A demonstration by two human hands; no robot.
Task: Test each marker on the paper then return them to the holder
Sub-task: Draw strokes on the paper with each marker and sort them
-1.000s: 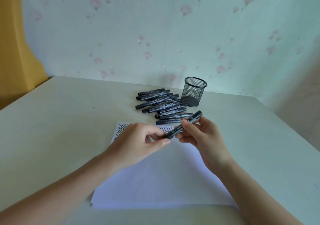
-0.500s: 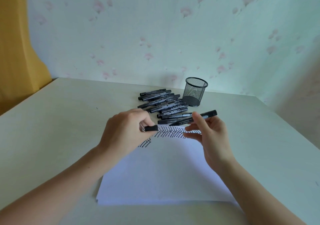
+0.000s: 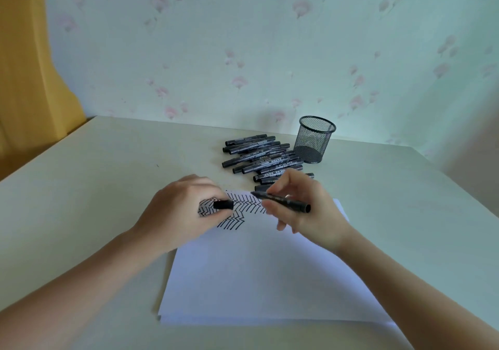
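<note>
- Markers (image 3: 263,158) lie in a heap on the far side of the table (image 3: 108,187), just left of the mesh holder (image 3: 314,140), which looks empty, so by my reckoning none has gone back yet.
- Paper (image 3: 256,274) lies near me and carries rows of zigzag strokes along its far edge; several tests look done, most of its surface is blank.
- Right hand (image 3: 302,212) pinches the uncapped marker (image 3: 282,201), tip pointing left over the strokes; whether it touches the sheet I cannot tell.
- Left hand (image 3: 178,212) curls round the cap (image 3: 223,204), resting on the paper's far left corner.
- Half a second ago both hands hovered higher; now they have dropped to the sheet, and the marker has swung round toward writing.
</note>
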